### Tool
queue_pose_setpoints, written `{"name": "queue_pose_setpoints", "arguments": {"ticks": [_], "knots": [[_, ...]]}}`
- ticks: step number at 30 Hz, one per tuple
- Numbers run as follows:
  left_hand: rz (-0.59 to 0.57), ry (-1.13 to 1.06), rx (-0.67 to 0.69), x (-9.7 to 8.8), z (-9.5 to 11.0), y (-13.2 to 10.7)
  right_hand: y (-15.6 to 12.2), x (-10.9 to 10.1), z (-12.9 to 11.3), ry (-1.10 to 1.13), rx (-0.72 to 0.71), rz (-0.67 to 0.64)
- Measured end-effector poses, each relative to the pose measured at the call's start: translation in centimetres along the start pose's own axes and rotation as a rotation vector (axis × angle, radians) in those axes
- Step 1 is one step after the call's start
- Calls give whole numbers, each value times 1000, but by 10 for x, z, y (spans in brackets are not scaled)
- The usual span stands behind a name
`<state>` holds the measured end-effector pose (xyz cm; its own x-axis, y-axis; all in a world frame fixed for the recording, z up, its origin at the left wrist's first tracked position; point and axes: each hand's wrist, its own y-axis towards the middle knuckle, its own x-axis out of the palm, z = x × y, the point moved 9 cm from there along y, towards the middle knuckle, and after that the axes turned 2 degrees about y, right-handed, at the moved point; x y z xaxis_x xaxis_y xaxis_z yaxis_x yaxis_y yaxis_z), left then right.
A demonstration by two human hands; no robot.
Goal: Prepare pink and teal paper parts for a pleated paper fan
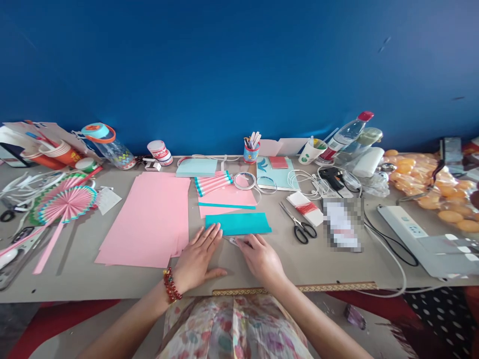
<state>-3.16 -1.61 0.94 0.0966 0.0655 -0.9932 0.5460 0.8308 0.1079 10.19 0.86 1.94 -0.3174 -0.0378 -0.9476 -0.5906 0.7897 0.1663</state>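
A strip of teal paper (239,224) lies flat on the desk before me. My left hand (200,254) lies flat, fingers stretched out, its fingertips on the paper's lower left corner. Just below the paper's lower edge, my right hand (260,257) has its fingers closed on a small pale pointed tool (232,241). The tool points left toward my left hand; its exact kind is too small to make out. Beyond the teal paper are pink sheets with a thin teal strip (228,205) and pleated pink paper (213,183) with teal edges.
Large pink sheets (145,219) lie at left, beside a pleated paper fan (67,204). Black-handled scissors (301,229) and a card wound with red thread (306,208) are at right. A power strip (404,229) and cables lie farther right. A patterned ruler (318,287) lines the front edge.
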Motion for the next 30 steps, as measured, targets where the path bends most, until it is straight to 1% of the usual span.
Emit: {"name": "queue_pose_setpoints", "arguments": {"ticks": [5, 7, 9, 11, 12, 16, 21, 30], "knots": [[-18, -53, 7, 0, -2, 0, 3, 4, -6, -14, -3, -7], [-12, -128, 6, -6, -8, -2, 3, 5, -7, -11, -4, -5], [12, -200, -30, -16, -18, -5, 3, 4, -7, -7, -8, -7], [20, -230, -56, -22, -26, -9, 3, 4, -7, -4, -10, -17], [10, -226, -49, -23, -27, -11, 3, 4, -7, -3, -8, -24], [-60, -175, 34, -13, -17, -18, 4, 6, -5, -1, 16, -59], [-80, -188, 45, -3, -13, -20, 7, 8, -8, 26, 14, -84], [-106, -251, 48, -6, -16, -20, 11, 12, -11, 59, 10, -105]]}}
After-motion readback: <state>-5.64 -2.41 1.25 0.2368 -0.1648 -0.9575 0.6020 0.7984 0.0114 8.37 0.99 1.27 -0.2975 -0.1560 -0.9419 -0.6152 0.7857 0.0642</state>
